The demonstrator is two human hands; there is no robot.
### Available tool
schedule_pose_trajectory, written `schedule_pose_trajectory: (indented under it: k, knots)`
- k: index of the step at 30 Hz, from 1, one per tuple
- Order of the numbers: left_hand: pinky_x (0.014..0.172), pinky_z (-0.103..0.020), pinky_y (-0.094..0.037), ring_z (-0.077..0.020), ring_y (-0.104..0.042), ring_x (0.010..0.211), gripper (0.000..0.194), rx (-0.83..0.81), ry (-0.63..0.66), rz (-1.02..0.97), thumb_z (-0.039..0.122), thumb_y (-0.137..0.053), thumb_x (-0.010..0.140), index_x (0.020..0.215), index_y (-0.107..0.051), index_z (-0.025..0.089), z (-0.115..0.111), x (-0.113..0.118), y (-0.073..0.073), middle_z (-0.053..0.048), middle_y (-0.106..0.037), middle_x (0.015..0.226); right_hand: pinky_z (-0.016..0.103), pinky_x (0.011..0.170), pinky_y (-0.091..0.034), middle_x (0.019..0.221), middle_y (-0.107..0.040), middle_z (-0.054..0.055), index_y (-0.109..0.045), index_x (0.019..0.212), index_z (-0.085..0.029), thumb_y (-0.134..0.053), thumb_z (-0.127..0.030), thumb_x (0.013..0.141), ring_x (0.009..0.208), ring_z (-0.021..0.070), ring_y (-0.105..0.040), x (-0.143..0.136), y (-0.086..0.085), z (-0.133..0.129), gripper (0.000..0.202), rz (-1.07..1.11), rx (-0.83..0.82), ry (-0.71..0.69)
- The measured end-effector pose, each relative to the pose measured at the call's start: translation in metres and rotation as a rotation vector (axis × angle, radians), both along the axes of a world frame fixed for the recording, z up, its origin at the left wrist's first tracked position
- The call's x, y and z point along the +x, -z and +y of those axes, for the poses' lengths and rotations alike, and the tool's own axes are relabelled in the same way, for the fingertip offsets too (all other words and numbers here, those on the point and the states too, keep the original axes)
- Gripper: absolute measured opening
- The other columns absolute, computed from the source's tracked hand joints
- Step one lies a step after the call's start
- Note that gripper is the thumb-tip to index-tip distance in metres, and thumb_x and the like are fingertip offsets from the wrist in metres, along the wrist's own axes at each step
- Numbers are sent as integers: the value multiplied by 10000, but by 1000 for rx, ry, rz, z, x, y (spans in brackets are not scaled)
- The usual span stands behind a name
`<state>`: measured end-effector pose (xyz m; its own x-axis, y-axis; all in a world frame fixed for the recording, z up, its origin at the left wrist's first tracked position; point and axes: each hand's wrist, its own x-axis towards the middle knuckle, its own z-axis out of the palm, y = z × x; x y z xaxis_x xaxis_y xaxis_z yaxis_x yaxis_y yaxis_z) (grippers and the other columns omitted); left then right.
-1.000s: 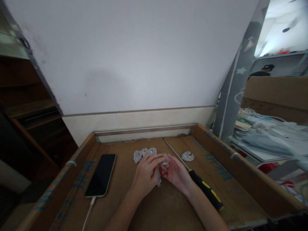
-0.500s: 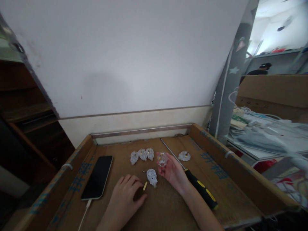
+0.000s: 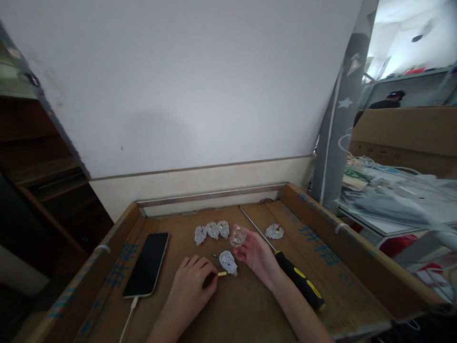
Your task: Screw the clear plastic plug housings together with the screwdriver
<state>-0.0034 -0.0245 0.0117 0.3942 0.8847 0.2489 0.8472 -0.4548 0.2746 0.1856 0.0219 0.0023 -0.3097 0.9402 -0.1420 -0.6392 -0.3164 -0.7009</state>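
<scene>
Between the thumb and forefinger of my left hand (image 3: 194,281) is one end of a small flat brass plug pin (image 3: 222,274). My right hand (image 3: 257,252) grips a clear plastic plug half (image 3: 237,236) with brass metal inside, raised above the cardboard. Between my hands lies a whitish plug cover (image 3: 227,262) with small holes, close to the brass pin's free end. A tiny dark metal piece, perhaps a screw (image 3: 214,255), rests to its left. Behind it stand clear plug halves (image 3: 212,230) in a row of three, with metal pins on them.
A cardboard tray (image 3: 360,259) with raised sides holds everything. A black-and-yellow screwdriver (image 3: 300,281) lies beside my right forearm, another plug half (image 3: 274,231) beyond it. At left is a phone (image 3: 147,264) on a white cable (image 3: 129,317). A person (image 3: 389,101) is far right.
My left thumb and forefinger have closed on the brass pin, which has turned from upright to nearly level and shifted right. My right hand has tilted the clear plug half.
</scene>
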Motion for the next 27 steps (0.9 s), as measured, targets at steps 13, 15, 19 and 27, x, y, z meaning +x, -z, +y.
schedule_pose_trajectory:
  k: [13, 15, 19, 27]
  knots:
    - [598, -218, -443, -130, -569, 619, 81, -61, 110, -858, 237, -589, 730, 677, -561, 182, 49, 37, -37, 14, -599, 642, 205, 530, -412, 856, -654, -12, -526, 1080, -233, -750, -395, 621, 644, 116, -619, -3, -6, -5, 535, -72, 81, -5]
    - [628, -230, -455, -135, -578, 646, 66, -61, 114, -879, 243, -592, 729, 706, -581, 182, 53, 43, -28, 7, -612, 668, 208, 537, -422, 873, -652, -9, -515, 1100, -231, -747, -392, 630, 647, 115, -623, -3, -6, -5, 548, -87, 88, -11]
    - [684, -274, -478, -161, -612, 700, 78, -42, 34, -929, 254, -583, 747, 747, -611, 182, 53, 40, -8, -17, -653, 724, 222, 642, -468, 895, -655, 1, -494, 1121, -234, -771, -347, 624, 727, 117, -639, -5, -3, -5, 580, -128, 109, 8]
    - [704, -292, -479, -168, -619, 724, 82, 75, -19, -851, 235, -558, 761, 762, -623, 186, 45, 33, -6, -14, -665, 740, 295, 739, -496, 1072, -617, 47, -480, 1128, -263, -734, -395, 669, 864, 168, -643, -4, 9, 0, 541, -284, 224, 81]
